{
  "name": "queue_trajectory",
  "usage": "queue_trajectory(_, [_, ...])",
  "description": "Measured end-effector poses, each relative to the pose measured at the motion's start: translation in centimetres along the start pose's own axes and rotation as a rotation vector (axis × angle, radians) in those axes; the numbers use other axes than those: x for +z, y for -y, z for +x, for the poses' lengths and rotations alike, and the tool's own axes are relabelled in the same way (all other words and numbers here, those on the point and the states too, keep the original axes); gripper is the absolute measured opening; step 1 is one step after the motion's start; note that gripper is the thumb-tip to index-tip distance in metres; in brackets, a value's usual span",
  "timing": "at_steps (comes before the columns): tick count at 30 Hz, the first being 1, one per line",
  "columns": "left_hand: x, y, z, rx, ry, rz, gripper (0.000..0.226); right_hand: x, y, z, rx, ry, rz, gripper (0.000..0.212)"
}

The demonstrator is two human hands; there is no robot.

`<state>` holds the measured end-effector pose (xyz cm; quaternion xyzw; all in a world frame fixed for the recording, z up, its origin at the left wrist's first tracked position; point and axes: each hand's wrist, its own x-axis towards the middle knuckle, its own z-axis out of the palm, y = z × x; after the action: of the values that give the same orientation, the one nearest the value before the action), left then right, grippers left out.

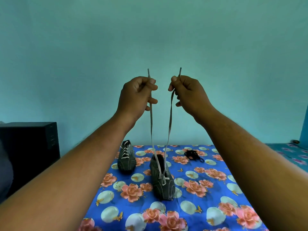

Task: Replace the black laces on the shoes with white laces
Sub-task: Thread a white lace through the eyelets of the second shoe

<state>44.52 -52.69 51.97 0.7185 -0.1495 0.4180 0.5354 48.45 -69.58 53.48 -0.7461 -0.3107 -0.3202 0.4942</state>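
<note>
Left hand (135, 95) and right hand (190, 95) each pinch one end of white lace (169, 129), held high; lace runs down into near shoe (162, 179); second shoe (126, 157) at 10 o'clock, black laces (193, 155) at 2

Fingertips of the left hand (137, 95) and right hand (188, 95) are curled away from view, so the grip on the white lace (151, 124) is only partly seen. Both forearms are cut off at 7 and 4 o'clock. The floral cloth (208, 194) is cropped at 6 o'clock. The black laces (193, 155), at approx. 3 o'clock of the near shoe (162, 179), are too small to count. The dark box (30, 142) is cut at 9 o'clock; what it is can't be told.
</note>
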Motion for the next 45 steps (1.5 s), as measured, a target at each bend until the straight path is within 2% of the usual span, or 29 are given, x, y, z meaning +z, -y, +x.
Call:
queue_trajectory(3, [-0.1,4.7,-2.1,-0.072,0.005,-0.017,0.021,0.9,-4.0,-1.7,0.11,0.035,0.04,0.036])
queue_trajectory(6, [0.2,10.1,-4.9,-0.147,0.017,0.077,0.04,2.5,-8.2,-3.7,0.249,0.12,0.174,0.031])
queue_trajectory(10, [1.1,16.5,-9.2,-0.249,0.138,0.219,0.06,5.7,-13.8,-7.1,0.375,0.193,0.257,0.028])
queue_trajectory(14, [2.5,21.2,-13.1,-0.401,0.281,0.266,0.069,8.0,-18.9,-10.4,0.394,0.203,0.05,0.028])
queue_trajectory(18, [3.8,24.6,-16.0,-0.536,0.406,0.291,0.072,9.8,-23.5,-14.0,0.431,0.405,-0.237,0.031])
queue_trajectory(19, [4.3,25.0,-16.4,-0.565,0.44,0.265,0.071,10.2,-24.4,-14.8,0.466,0.444,-0.26,0.037])
queue_trajectory(22, [5.5,27.1,-17.2,-0.592,0.468,0.237,0.092,11.1,-26.9,-16.2,0.515,0.474,-0.273,0.043])
queue_trajectory(26, [6.5,29.0,-16.9,-0.629,0.467,0.207,0.081,12.4,-29.3,-16.7,0.515,0.483,-0.22,0.037])
queue_trajectory(35, [7.6,34.3,-13.3,-0.603,0.442,0.256,0.079,15.3,-33.3,-14.1,0.48,0.423,-0.178,0.029])
queue_trajectory(40, [7.9,37.6,-10.3,-0.616,0.469,0.255,0.1,17.4,-36.4,-11.5,0.487,0.411,-0.175,0.028])
queue_trajectory(43, [7.6,38.8,-8.3,-0.583,0.529,0.291,0.093,17.8,-38.1,-10.1,0.383,0.457,-0.213,0.024])
queue_trajectory(45, [7.4,39.3,-7.3,-0.569,0.573,0.317,0.084,17.9,-38.9,-9.6,0.288,0.507,-0.134,0.014])
